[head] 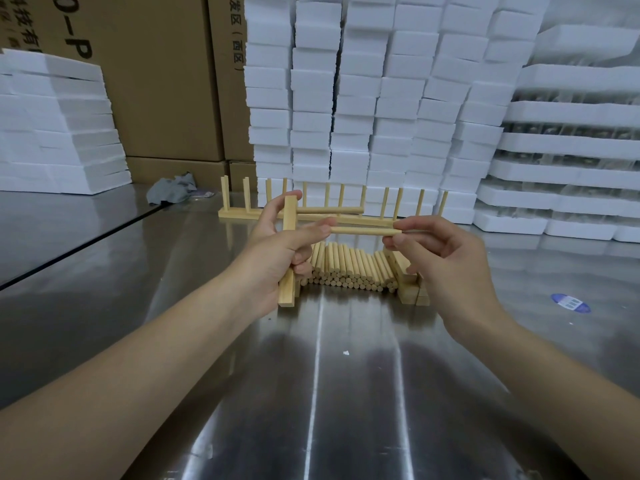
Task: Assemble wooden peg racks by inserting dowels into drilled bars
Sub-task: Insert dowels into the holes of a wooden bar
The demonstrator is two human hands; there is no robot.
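My left hand (280, 244) grips a drilled wooden bar (288, 251) held upright above the table. One dowel (330, 210) sticks out of the bar's upper part, pointing right. A second dowel (365, 231) lies level below it, pinched at its right end by my right hand (446, 258), its left end at my left fingertips near the bar. Under my hands a pile of loose dowels (349, 268) lies on the steel table, with stacked bars (408, 282) at its right. Behind stand finished peg racks (332, 209) with upright pegs.
The shiny steel table (311, 375) has a seam at left and a blue sticker (569, 303) at right. White foam blocks (381, 98) are stacked behind and on both sides. Cardboard boxes (166, 81) and a grey rag (173, 192) sit at the back left.
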